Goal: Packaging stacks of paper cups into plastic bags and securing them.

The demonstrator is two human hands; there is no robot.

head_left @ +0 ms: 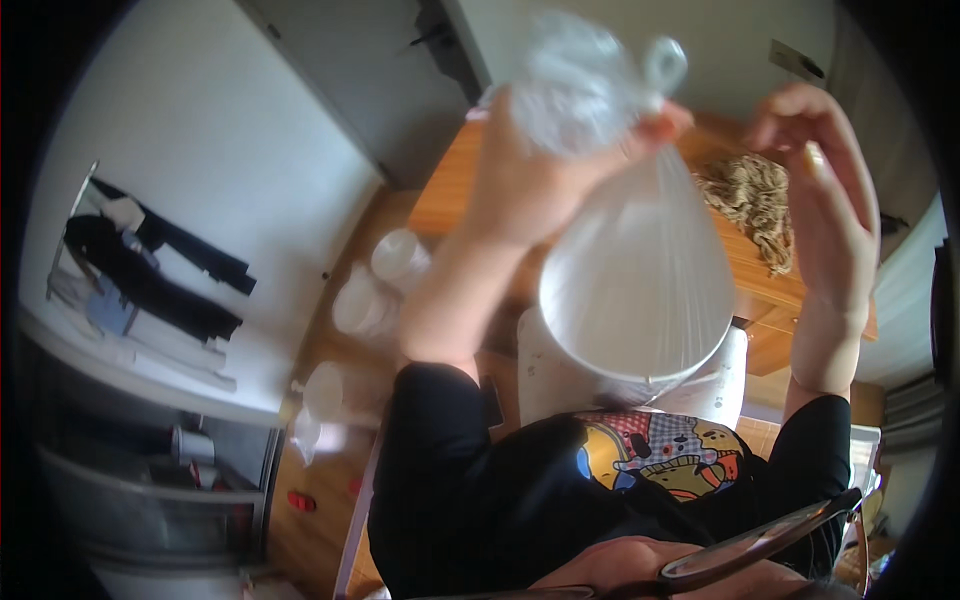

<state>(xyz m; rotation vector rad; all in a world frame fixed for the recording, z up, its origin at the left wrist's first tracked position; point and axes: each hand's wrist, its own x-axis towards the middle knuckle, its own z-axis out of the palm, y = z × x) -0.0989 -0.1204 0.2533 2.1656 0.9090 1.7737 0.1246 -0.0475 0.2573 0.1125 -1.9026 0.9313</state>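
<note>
My left hand (580,165) is closed around the gathered neck of a clear plastic bag (640,260). The bunched top of the bag sticks up past my fingers, with a small loop of plastic beside it. Below my grip the bag spreads out taut toward a round white rim, which looks like that of a bucket (648,378), close to my lap. Apart from the bag, my right hand (830,195) is raised to the right with its fingers curved and parted. Nothing clear shows in it, though motion blurs the fingertips.
A heap of brown stringy material (748,200) lies on the wooden table (450,190) ahead. Several white containers (400,257) stand on the floor to the left. Farther left are a rack with dark clothes (150,280) and a dark cabinet (150,510). Red slippers (300,501) lie near it.
</note>
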